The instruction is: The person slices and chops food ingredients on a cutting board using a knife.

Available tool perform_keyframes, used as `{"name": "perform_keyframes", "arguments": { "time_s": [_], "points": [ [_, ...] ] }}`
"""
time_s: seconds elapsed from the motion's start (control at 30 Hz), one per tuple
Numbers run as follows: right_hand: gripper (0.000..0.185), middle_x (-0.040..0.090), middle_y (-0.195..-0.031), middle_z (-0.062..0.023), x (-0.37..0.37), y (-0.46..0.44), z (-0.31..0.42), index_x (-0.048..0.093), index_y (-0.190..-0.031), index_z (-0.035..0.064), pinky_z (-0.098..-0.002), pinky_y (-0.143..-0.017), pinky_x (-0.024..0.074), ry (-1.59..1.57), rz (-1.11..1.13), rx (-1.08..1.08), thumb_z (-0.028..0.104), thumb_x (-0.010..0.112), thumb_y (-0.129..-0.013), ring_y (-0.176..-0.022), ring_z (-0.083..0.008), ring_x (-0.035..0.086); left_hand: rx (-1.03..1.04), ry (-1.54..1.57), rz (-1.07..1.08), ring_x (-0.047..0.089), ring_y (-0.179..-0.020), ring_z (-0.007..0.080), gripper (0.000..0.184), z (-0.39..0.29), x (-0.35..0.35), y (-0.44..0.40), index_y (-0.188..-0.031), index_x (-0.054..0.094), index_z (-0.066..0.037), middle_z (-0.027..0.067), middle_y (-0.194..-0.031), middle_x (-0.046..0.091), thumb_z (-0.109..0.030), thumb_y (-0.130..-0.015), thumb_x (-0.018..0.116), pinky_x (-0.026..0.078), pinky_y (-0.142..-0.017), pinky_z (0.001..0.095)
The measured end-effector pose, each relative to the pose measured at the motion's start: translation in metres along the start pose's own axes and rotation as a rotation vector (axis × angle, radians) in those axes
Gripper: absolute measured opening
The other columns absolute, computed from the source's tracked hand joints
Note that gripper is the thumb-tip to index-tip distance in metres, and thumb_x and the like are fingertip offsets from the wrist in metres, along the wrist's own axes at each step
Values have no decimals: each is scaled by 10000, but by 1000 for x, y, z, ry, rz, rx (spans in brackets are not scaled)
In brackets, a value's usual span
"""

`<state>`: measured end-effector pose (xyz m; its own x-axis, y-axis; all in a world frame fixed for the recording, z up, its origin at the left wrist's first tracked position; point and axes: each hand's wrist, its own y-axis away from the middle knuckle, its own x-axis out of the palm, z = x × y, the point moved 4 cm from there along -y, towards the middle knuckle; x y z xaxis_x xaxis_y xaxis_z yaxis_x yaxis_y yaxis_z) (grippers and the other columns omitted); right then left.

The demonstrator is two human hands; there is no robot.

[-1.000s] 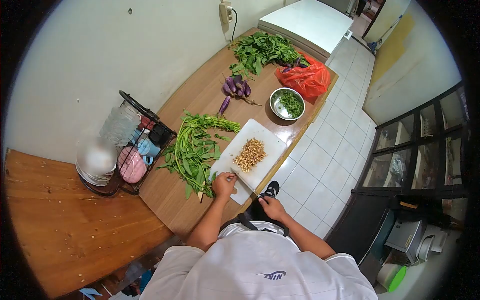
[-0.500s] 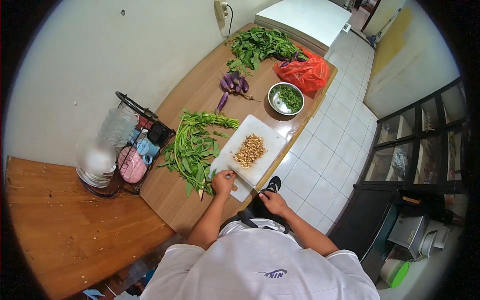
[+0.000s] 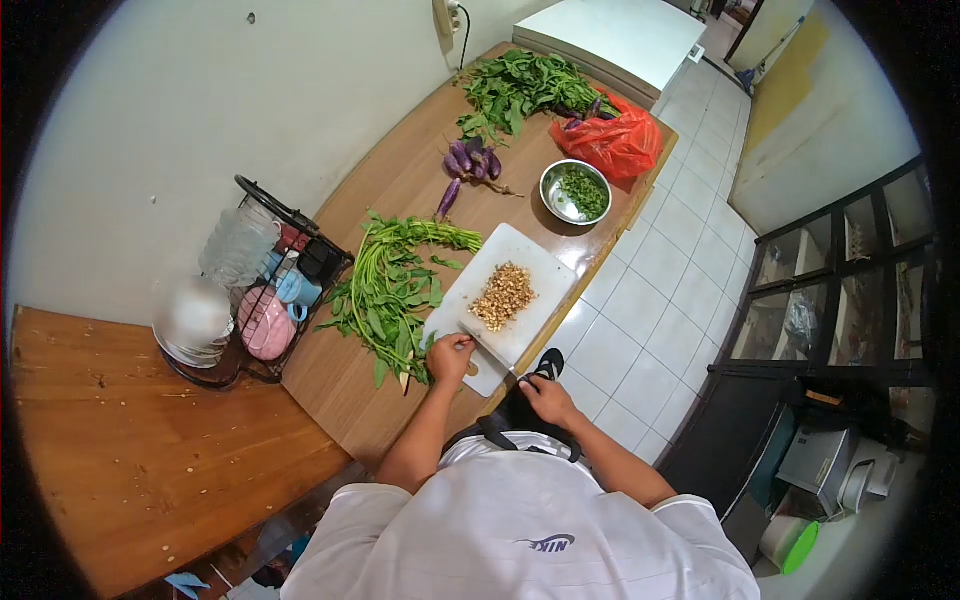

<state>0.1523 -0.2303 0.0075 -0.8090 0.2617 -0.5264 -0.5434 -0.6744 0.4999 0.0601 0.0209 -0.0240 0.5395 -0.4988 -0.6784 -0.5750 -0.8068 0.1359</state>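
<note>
Board [image 3: 535, 262] beneath knife [image 3: 491, 350] (in right grip [image 3: 547, 400]).

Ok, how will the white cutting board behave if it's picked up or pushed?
Probably stiff: the white cutting board lies flat with no visible bend. The chopped bits heaped on it look loose, so they'd likely slide if it tilts. It lies close to the edge of the table, so a push that way might tip it.
</note>
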Motion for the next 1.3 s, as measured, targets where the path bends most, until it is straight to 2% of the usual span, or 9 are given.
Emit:
{"name": "perform_keyframes", "arguments": {
  "time_s": [0.23, 0.33, 0.4, 0.47, 0.73, 0.9, 1.0, 1.2, 1.3],
  "points": [
    [515, 724, -1037, -269, -9, 5, 3, 695, -1154, 49, -533, -892, 535, 86, 33, 120, 516, 503, -1051, -1013, -477, 683, 53, 11, 11, 741, -759, 248, 185, -5, 1, 1, -937, 834, -146, 48, -859, 785, -255, -790, 860, 561, -695, 364],
    [540, 715, -1047, -295, -6, 2, 3, 704, -1117, 23, -543, -930, 528, 15, -18, 102, 512, 486, -1051, -1044, -484, 676, 32, 31, 22, 745, -765, 254, 188, -8, 0, 1, -940, 833, -143, 53, -859, 786, -247, -786, 856, 564, -698, 364],
    [505, 714, -999, -278, -5, 2, 4, 689, -1048, 36, -538, -864, 531, -35, -21, -1, 504, 500, -1055, -975, -489, 675, 23, 33, 15, 748, -771, 260, 190, -2, 0, 1, -940, 832, -139, 56, -858, 786, -238, -779, 853, 567, -700, 369],
    [503, 712, -995, -279, -5, 7, 2, 685, -1046, 35, -540, -862, 529, -5, 7, -3, 502, 498, -1056, -974, -492, 673, 16, -44, -23, 753, -768, 272, 201, 8, 5, -1, -935, 829, -123, 68, -845, 784, -213, -757, 847, 575, -700, 381],
    [504, 709, -981, -277, -4, 9, 3, 674, -1034, 32, -543, -843, 523, 33, 41, 57, 502, 495, -1057, -972, -491, 671, 9, -5, -19, 756, -762, 280, 215, 4, 3, -1, -922, 824, -100, 89, -836, 783, -187, -726, 847, 584, -700, 385],
    [500, 727, -975, -247, -11, 14, 16, 687, -1049, 53, -547, -825, 539, 109, 2, 58, 518, 501, -1047, -949, -462, 689, 24, -29, -7, 743, -748, 280, 205, 7, 4, -2, -918, 800, -94, 88, -828, 772, -211, -756, 844, 565, -719, 383],
    [487, 734, -956, -228, -5, 5, 17, 696, -1061, 71, -556, -807, 549, 190, -44, 65, 519, 506, -1043, -929, -452, 700, -9, -61, -2, 755, -792, 297, 233, 3, 3, -2, -923, 816, -90, 100, -856, 783, -184, -714, 858, 580, -730, 398],
    [458, 733, -923, -232, -3, 6, 17, 693, -1055, 79, -563, -762, 555, 194, -97, 15, 503, 519, -1039, -888, -450, 708, 1, 31, -28, 749, -781, 284, 218, 5, 4, 0, -918, 813, -83, 92, -859, 781, -190, -735, 860, 574, -730, 394],
    [488, 739, -922, -257, -9, 20, 13, 685, -1118, 63, -571, -817, 563, 188, -78, 31, 505, 492, -1049, -906, -468, 716, 8, 49, -29, 742, -765, 273, 213, 4, 3, 3, -918, 813, -75, 95, -844, 776, -200, -755, 869, 567, -727, 388]
  ]
}}
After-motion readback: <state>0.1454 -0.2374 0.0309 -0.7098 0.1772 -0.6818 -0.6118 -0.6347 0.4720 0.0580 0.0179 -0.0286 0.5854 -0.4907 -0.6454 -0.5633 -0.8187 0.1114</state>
